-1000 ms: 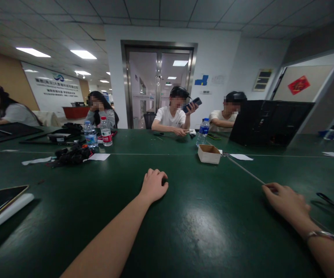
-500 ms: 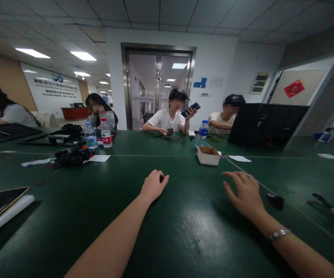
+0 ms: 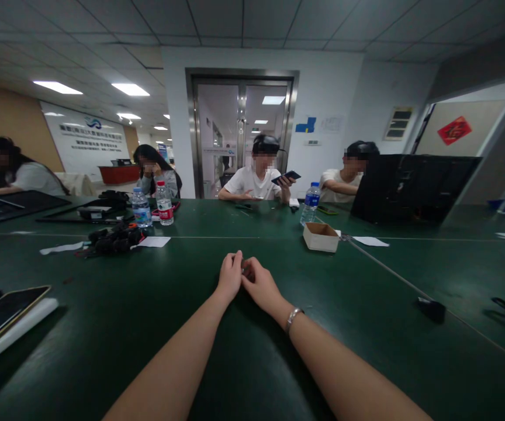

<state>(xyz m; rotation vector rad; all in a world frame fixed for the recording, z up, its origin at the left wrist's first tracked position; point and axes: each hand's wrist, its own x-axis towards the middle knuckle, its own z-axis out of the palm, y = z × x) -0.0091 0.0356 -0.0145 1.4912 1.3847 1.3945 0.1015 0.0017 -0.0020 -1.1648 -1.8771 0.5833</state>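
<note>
My left hand (image 3: 230, 275) rests on the dark green table (image 3: 252, 362) in a loose fist, about the middle of the view. My right hand (image 3: 259, 285), with a silver bracelet at the wrist, lies right against it, fingers curled in and touching the left fingers. Where the fingertips meet there is a small dark spot; what it is I cannot make out. A small black object (image 3: 430, 308) lies alone on the table far to the right of both hands.
A small open cardboard box (image 3: 320, 237) stands beyond the hands. A tablet (image 3: 2, 313) lies at the near left, a heap of black cables (image 3: 114, 240) and water bottles (image 3: 141, 207) further back. A black screen (image 3: 410, 187) stands at right. Several people sit across the table.
My right hand let go of a thin rod at the far right, left a small black object there, and swept left to meet my left hand. The left hand stayed put.
</note>
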